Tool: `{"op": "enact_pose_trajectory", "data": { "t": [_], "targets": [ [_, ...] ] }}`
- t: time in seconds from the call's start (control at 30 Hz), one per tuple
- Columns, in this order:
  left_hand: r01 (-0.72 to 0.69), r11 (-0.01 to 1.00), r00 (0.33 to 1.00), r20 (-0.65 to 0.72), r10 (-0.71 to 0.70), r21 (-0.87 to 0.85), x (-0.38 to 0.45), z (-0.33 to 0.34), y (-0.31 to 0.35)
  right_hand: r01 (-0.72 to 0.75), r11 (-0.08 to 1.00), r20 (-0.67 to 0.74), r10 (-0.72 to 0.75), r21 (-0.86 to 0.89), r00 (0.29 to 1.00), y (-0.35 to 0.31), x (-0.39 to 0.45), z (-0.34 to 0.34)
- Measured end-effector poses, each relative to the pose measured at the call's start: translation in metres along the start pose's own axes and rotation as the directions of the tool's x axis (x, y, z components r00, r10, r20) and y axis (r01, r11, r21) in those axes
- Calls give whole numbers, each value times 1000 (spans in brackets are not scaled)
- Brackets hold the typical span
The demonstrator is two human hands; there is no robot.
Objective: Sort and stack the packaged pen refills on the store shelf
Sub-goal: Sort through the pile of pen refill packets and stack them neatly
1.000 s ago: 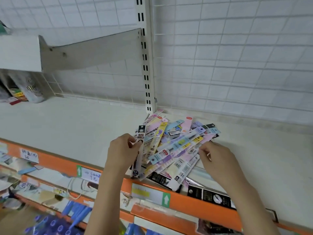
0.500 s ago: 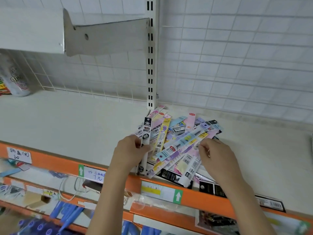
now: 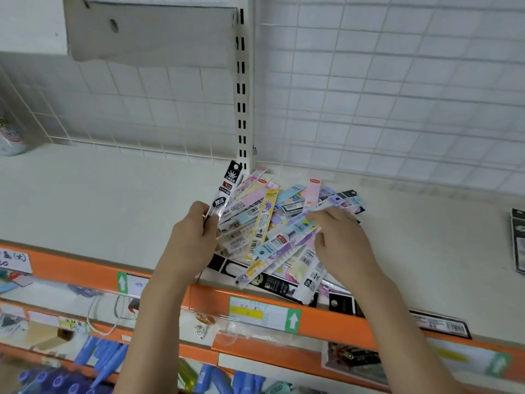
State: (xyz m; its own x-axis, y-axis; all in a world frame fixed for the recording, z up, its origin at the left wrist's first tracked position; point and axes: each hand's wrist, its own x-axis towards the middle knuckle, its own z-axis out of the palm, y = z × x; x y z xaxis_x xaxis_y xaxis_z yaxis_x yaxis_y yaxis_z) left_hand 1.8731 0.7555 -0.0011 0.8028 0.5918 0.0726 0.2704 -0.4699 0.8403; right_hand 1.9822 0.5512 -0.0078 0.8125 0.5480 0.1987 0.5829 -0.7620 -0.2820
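Packaged pen refills (image 3: 284, 228) lie fanned in a loose heap on the white shelf (image 3: 99, 200), close to its front edge and just before the slotted upright (image 3: 243, 89). A black-and-white refill pack (image 3: 225, 189) stands tilted above the heap's left side, pinched at its lower end by the left hand (image 3: 193, 237), whose fingers curl round it; the forearm rises from below. The right hand (image 3: 341, 245) rests palm down on the heap's right part, fingers straight and spread over a blue-and-purple pack (image 3: 287, 241). An orange rail (image 3: 326, 322) with price labels runs along the shelf front. Wire grid (image 3: 397, 81) backs the shelf.
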Motion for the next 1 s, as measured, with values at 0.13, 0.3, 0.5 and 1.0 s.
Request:
{"op": "enact_pose_trajectory", "data": {
  "t": [0.13, 0.3, 0.5, 1.0],
  "targets": [
    [-20, 999, 1000, -5, 21, 44, -1, 4, 2, 98, 994, 115, -91, -57, 989, -1, 11, 0],
    [-42, 997, 999, -21, 44, 67, 2, 5, 10, 81, 994, 51, -78, -77, 996, 0, 10, -4],
    [-82, 990, 997, 11, 82, 117, 6, 14, 13, 63, 997, -20, -64, -52, 998, 7, 5, -10],
    [-18, 904, 993, 112, -34, 427, 17, 56, 30, -167, 986, -180, 165, 6, 970, 38, -9, -34]
  ]
}}
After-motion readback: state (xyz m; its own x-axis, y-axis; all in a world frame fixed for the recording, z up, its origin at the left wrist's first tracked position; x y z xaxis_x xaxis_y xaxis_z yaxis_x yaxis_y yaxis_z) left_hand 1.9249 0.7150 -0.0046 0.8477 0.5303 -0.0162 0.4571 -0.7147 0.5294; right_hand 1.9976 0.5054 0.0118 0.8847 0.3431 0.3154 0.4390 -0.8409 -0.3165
